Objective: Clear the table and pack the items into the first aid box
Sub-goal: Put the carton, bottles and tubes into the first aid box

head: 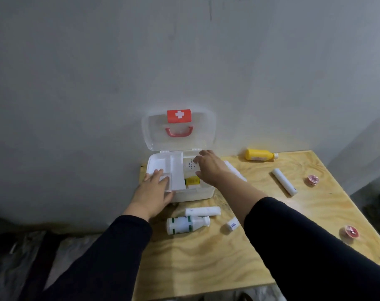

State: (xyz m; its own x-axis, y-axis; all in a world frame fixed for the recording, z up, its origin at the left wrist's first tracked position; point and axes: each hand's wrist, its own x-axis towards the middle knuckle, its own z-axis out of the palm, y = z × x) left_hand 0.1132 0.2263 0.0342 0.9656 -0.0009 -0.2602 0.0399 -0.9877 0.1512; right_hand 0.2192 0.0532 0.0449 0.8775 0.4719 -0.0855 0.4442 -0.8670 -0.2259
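Note:
The white first aid box (pixel 197 195) stands open at the table's back left, its clear lid (pixel 203 137) with a red cross leaning on the wall. My left hand (pixel 151 192) lies on the box's white inner tray (pixel 177 170), fingers on top and thumb at the front edge. My right hand (pixel 208 168) reaches into the right compartment, fingertips curled on a white printed packet (pixel 190 165). A yellow carton (pixel 192 181) lies below it inside the box. On the table lie a green-banded white bottle (pixel 185 224), two white tubes (pixel 203 211) (pixel 284 181), a small vial (pixel 232 223) and a yellow bottle (pixel 259 154).
The wooden table (pixel 206 261) abuts a grey wall. Two pink round items (pixel 312 179) (pixel 351 231) sit near its right edge. A white flat item (pixel 235 171) is partly hidden behind my right forearm. Dark clutter lies on the floor at the left.

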